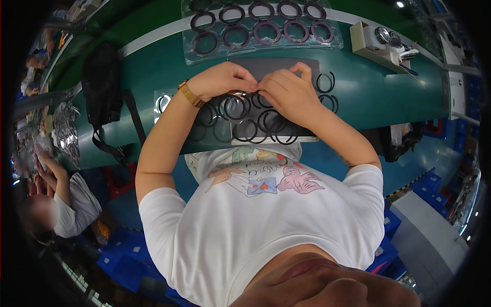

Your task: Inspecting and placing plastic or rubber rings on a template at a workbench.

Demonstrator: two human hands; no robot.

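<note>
My left hand point(222, 82), with a gold watch point(190, 94) on its wrist, has its thumb and fingertips pinched together. Against those fingertips my right hand point(289, 93) is closed too, its fingers bent. Whatever lies between the two pinches is too small or hidden to make out. Under and around the hands, several thin black rings point(246, 130) lie loosely, some overlapping; a few look open at one side, like the ring point(325, 82) right of my right hand. A dark grey sheet point(307, 66) lies beneath the hands.
Beyond the hands, a clear plastic tray point(266, 50) holds rows of round dark and purplish rings. A cream box point(367, 43) with round metal pieces and pens stands far right on the green table point(409, 97). At left lie a black bag point(102, 84) and clear packets point(66, 133); another person point(74, 204) sits beyond.
</note>
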